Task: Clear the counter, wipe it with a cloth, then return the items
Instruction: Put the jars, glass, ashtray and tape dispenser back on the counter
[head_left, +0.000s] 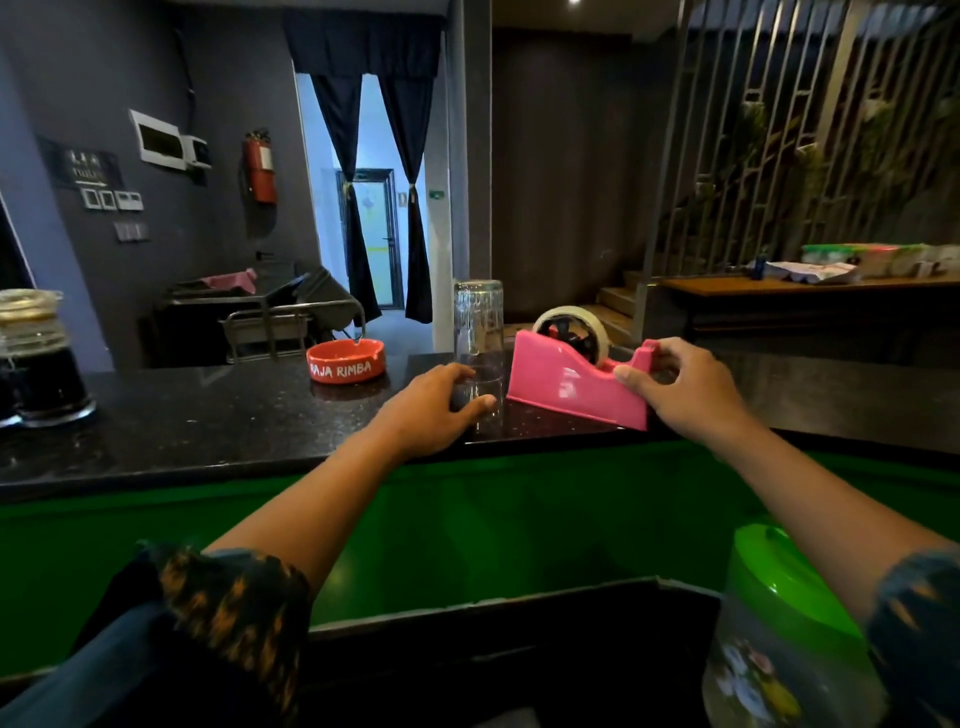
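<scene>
1. While the dark stone counter (208, 415) carries its items, a clear glass (479, 353), standing upside down near the front edge, is gripped low down by the left hand (431, 410), the fingers curled round its far side and the thumb laid across the front.
2. Just to the right of the glass, a pink tape dispenser (571, 384) is pinched at its cutter end by the right hand (685, 395), thumb in front and fingers bent over the top; its near corner appears tipped slightly off the surface, though that cannot be told for certain.
3. Further left, a red ashtray (347, 361) is seen untouched on the counter, and a glass jar (44, 358) of dark liquid stands at the far left edge.
4. No cloth is visible anywhere, and no wiping marks can be made out on the stone.
5. Judged from this layout, the task is taken to be in one of its moving stages; whether items are being cleared or returned cannot be settled from the view.
6. If clearing, the ashtray and jar are yet to be moved, with wiping and returning to follow.
</scene>
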